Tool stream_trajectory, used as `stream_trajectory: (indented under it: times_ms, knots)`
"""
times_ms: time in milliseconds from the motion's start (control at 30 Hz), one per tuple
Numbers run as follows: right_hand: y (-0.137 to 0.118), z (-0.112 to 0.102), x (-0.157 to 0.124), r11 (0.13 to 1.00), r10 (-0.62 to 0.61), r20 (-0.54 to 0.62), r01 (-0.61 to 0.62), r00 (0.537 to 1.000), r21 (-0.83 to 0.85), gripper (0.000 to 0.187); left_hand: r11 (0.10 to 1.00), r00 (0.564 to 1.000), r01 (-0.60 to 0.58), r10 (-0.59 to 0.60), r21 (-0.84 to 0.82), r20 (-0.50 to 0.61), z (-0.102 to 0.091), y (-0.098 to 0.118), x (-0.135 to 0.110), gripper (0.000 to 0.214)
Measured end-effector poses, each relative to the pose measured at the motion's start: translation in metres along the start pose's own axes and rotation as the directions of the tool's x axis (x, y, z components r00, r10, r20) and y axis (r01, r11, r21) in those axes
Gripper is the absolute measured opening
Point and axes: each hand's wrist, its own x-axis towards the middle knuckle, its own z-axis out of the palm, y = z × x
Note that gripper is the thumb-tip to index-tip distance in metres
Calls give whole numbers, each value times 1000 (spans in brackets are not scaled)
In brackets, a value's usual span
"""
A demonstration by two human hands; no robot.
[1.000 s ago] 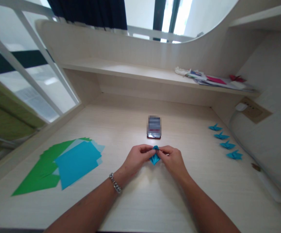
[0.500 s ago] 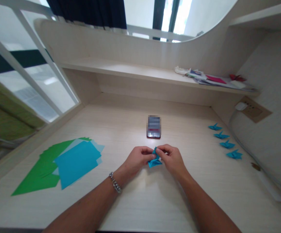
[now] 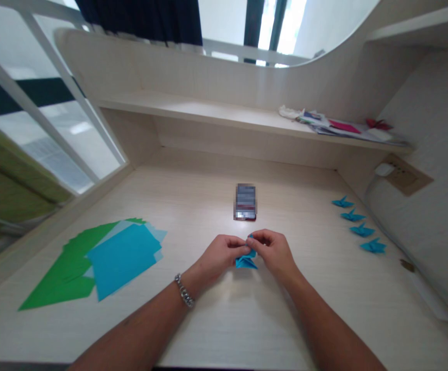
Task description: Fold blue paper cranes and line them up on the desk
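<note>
A small blue folded paper [image 3: 246,262], partly hidden by fingers, is held between both hands above the desk. My left hand [image 3: 224,251] pinches it from the left, thumb and forefinger closed on it. From the right, my right hand [image 3: 270,248] grips its upper part between thumb and fingers, covering much of that end. The hands nearly touch at the fingertips. Over on the right side of the desk stand several finished blue paper cranes [image 3: 362,230] in a row.
Fanned green paper sheets [image 3: 61,278] lie on the left, with blue sheets [image 3: 125,260] over them. A phone [image 3: 245,201] lies beyond my hands. Papers [image 3: 343,127] rest on the shelf [image 3: 208,111]. A cable [image 3: 397,245] runs along the right wall from a plug [image 3: 384,169].
My fingers have shifted slightly on the blue folded paper, and its upper tip is now more covered. The sheets, cranes and phone have stayed put.
</note>
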Motion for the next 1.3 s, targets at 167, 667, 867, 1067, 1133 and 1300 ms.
stream_trajectory:
  times_ms: [167, 667, 867, 1067, 1133, 1300]
  knots:
    - [2, -1, 1, 996, 65, -4, -65, 998, 66, 19, 997, 1000, -9, 10, 78, -14, -2, -2, 2, 18]
    - [-2, -2, 0, 997, 70, -7, -70, 998, 43, 19, 986, 1000, -16, 18, 164, -13, -2, 1, 1, 17]
    - [-2, -2, 0, 996, 68, -4, -67, 998, 62, 21, 988, 1000, -5, 6, 152, -6, 1, 8, -2, 18]
    - [-7, -5, 3, 982, 105, -45, -96, 994, 161, 26, 984, 1000, 10, -9, 180, -10, 1, 8, -3, 18]
    - [-6, -7, 3, 982, 101, -44, -92, 994, 164, 27, 983, 1000, 2, -1, 185, -10, 1, 7, -3, 18]
    - [-1, -7, 1, 999, 30, 30, -30, 999, 13, 19, 978, 1000, 5, -3, 210, -7, 0, 6, -2, 20]
